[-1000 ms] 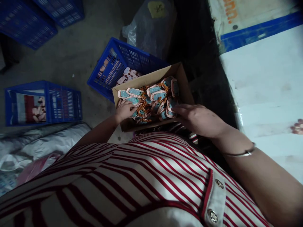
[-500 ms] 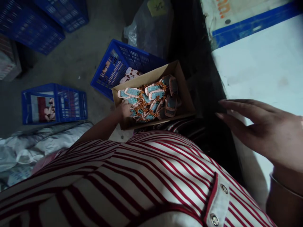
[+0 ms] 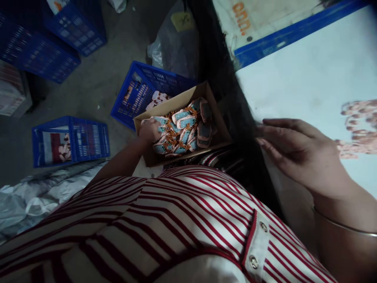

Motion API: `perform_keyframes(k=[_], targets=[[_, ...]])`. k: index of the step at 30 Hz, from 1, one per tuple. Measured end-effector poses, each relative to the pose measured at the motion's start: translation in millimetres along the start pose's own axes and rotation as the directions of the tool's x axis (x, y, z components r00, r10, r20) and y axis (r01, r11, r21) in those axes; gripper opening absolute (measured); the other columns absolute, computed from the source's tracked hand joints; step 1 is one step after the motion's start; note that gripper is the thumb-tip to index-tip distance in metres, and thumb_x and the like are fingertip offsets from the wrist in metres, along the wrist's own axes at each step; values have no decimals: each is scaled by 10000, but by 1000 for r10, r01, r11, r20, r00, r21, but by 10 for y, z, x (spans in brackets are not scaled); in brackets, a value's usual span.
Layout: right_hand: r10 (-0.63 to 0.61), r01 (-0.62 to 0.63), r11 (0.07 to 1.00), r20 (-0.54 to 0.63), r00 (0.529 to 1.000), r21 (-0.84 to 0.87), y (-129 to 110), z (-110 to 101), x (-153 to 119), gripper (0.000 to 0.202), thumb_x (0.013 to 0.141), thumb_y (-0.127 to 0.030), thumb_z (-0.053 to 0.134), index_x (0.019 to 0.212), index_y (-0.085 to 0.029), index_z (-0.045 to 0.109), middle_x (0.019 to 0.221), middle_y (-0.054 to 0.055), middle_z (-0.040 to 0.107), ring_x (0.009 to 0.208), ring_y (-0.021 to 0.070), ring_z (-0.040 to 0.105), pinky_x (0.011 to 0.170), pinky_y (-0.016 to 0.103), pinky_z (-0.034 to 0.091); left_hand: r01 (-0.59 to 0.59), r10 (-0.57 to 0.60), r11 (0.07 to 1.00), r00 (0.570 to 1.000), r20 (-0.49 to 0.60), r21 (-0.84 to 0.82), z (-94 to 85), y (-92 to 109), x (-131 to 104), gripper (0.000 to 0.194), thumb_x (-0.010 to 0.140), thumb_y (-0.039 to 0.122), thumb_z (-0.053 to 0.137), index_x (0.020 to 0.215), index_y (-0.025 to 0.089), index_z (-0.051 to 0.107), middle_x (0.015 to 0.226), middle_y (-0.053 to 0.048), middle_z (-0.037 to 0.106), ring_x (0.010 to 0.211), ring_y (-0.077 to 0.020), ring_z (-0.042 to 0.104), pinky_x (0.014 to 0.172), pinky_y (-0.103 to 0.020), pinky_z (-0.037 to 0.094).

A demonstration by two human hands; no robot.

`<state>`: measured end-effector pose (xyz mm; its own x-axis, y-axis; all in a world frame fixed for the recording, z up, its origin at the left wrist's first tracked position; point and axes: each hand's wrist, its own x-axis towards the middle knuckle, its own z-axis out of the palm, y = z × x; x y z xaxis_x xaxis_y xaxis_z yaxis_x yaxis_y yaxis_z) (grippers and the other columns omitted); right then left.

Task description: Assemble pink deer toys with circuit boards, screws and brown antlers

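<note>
A cardboard box point(image 3: 216, 106) holds a heap of small flat pieces point(image 3: 185, 122), pink-edged with blue panels and brown-orange trim; their kind I cannot make out. My left hand point(image 3: 149, 131) reaches into the left end of the box and touches the pieces there. Its fingertips are smeared and partly hidden, so a grip does not show. Over the edge of a white-topped table point(image 3: 294, 86) at the right is my right hand point(image 3: 306, 157), open, fingers stretched together and thumb a little apart. Nothing shows between them.
Behind the box stands a blue crate point(image 3: 123, 100) with more pink pieces. Another blue crate point(image 3: 88, 141) sits on the floor at left, near pale sacks point(image 3: 59, 190). Pink-brown pieces point(image 3: 363, 125) lie on the table's right side. A clear plastic bag point(image 3: 176, 47) stands beyond.
The view has shifted right, bringing pieces on the table into sight. My left hand has moved slightly up along the box's left end. My right hand's fingers and thumb are a little closer.
</note>
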<state>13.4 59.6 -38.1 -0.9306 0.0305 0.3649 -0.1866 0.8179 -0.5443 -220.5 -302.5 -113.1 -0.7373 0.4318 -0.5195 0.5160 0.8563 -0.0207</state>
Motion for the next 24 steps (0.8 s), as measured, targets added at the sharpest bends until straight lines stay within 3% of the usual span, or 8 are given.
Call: perform_keyframes(k=[3, 5, 9, 10, 14, 17, 20, 24], targets=[[97, -106, 992, -117, 988, -74, 187, 11, 107, 347, 980, -379, 616, 1221, -152, 722, 1194, 212, 716, 1103, 250, 713, 936, 420, 617, -49, 23, 996, 953, -304, -77, -535, 369, 394, 419, 965, 305, 506, 1321, 111, 615, 1362, -138, 585, 1278, -253, 545, 1144, -381, 397], [122, -133, 989, -131, 984, -72, 329, 51, 223, 444, 986, -455, 573, 1264, -130, 694, 1225, 221, 698, 1121, 287, 698, 948, 485, 612, -166, 83, 978, 862, -501, -124, -966, 747, 711, 369, 972, 298, 497, 1277, 138, 629, 1358, -118, 598, 1293, -218, 551, 1156, -340, 400], [205, -213, 976, -139, 969, -46, 488, 169, 449, 435, 992, -460, 540, 1237, -131, 683, 1214, 200, 705, 1103, 290, 689, 976, 501, 595, -574, 266, 813, 510, -818, -94, -1883, 1730, 1317, 263, 916, 278, 597, 1156, 202, 673, 1294, -81, 653, 1277, -236, 582, 1157, -394, 419], [225, -236, 970, -160, 961, -54, 481, 198, 479, 399, 989, -432, 549, 1208, -130, 691, 1203, 199, 709, 1086, 290, 690, 966, 495, 598, -634, 314, 771, 460, -830, -59, -2091, 1996, 1452, 279, 892, 263, 628, 1159, 201, 676, 1298, -84, 655, 1274, -246, 587, 1156, -406, 421], [222, -240, 965, -156, 962, -105, 357, 268, 494, 265, 978, -332, 567, 1108, -150, 708, 1180, 180, 719, 1066, 293, 679, 933, 484, 605, -648, 441, 761, 481, -758, 32, -2706, 2972, 1937, 456, 848, 201, 670, 1303, 176, 648, 1461, -127, 573, 1376, -285, 524, 1185, -410, 391], [232, -249, 965, -179, 956, -78, 299, 267, 480, 230, 971, -294, 576, 1113, -162, 699, 1163, 153, 724, 1056, 266, 676, 936, 445, 606, -651, 577, 741, 488, -655, 168, -2976, 3517, 2235, 734, 817, 136, 674, 1524, 183, 481, 1686, -137, 312, 1559, -301, 297, 1294, -423, 198], [247, -261, 963, -175, 953, -63, 293, 257, 486, 211, 964, -271, 580, 1114, -178, 696, 1183, 130, 722, 1078, 247, 664, 958, 411, 600, -645, 645, 722, 499, -579, 249, -3211, 3879, 2477, 895, 810, 196, 701, 1622, 198, 326, 1749, -128, 106, 1619, -326, 92, 1314, -440, 52], [250, -263, 963, -164, 954, -62, 297, 257, 495, 228, 968, -280, 567, 1127, -176, 692, 1220, 120, 718, 1119, 245, 650, 995, 408, 584, -614, 657, 739, 567, -496, 278, -3549, 4154, 2752, 970, 826, 360, 708, 1653, 189, 230, 1756, -119, -1, 1614, -386, 6, 1297, -478, 27]])
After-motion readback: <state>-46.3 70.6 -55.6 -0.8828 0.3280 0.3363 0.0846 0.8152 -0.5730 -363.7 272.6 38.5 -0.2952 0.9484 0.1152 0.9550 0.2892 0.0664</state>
